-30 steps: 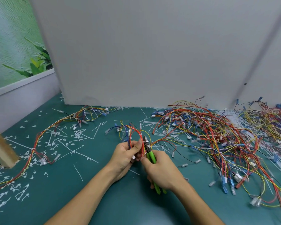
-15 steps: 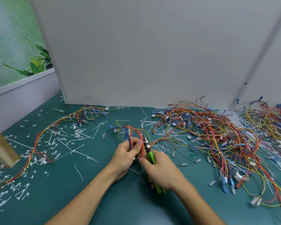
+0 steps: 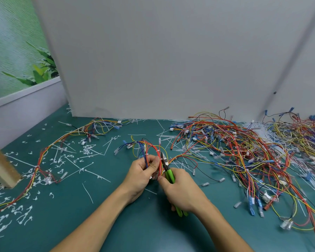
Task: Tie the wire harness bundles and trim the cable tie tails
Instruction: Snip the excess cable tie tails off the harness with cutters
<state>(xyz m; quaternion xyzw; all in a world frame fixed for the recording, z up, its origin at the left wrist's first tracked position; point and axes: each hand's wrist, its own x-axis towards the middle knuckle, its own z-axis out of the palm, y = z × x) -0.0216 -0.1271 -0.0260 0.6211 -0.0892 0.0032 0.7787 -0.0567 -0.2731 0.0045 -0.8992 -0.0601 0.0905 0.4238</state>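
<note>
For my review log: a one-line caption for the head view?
Left hand grips a wire harness bundle while right hand holds green-handled cutters beside it.

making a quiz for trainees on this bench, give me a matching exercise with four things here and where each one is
Things:
1. cutters
2. bundle
3. wire pile
4. tie scraps

Places:
a. in the left hand
b. strewn over the left of the table
c. in the right hand
d. heaped on the right of the table

Pairs: 1-c, 2-a, 3-d, 4-b
</note>
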